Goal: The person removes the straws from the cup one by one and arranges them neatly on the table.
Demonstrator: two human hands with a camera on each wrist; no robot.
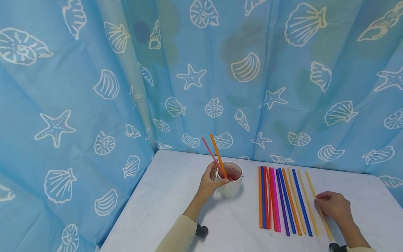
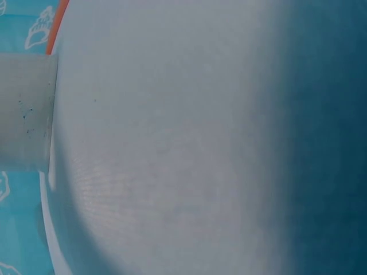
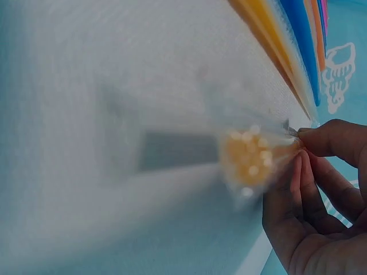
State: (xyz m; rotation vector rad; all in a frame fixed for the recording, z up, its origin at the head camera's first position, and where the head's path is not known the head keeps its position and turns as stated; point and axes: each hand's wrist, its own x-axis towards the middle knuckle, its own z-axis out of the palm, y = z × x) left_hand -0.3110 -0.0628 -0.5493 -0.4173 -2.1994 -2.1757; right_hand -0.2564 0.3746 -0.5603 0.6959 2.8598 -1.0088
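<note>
My left hand (image 1: pixel 209 182) holds a white cup (image 1: pixel 231 190) by its left side, thumb at the front rim. The cup stands on the table with a reddish inside. An orange straw (image 1: pixel 217 150) and a thin red straw (image 1: pixel 208 147) lean out of it to the upper left. In the left wrist view, part of the cup (image 2: pixel 26 114) shows at the edge; the hand is out of that view. My right hand (image 1: pixel 335 206) pinches a yellow straw (image 1: pixel 311 183) at the right end of a row. The right wrist view shows its clear wrapper (image 3: pixel 235 189) blurred between thumb and fingers.
A row of coloured straws (image 1: pixel 284 203) lies side by side on the white-covered table (image 1: pixel 233 227), between the cup and my right hand. Behind the table and along its left side hangs a blue curtain (image 1: pixel 220 87) with white shell prints.
</note>
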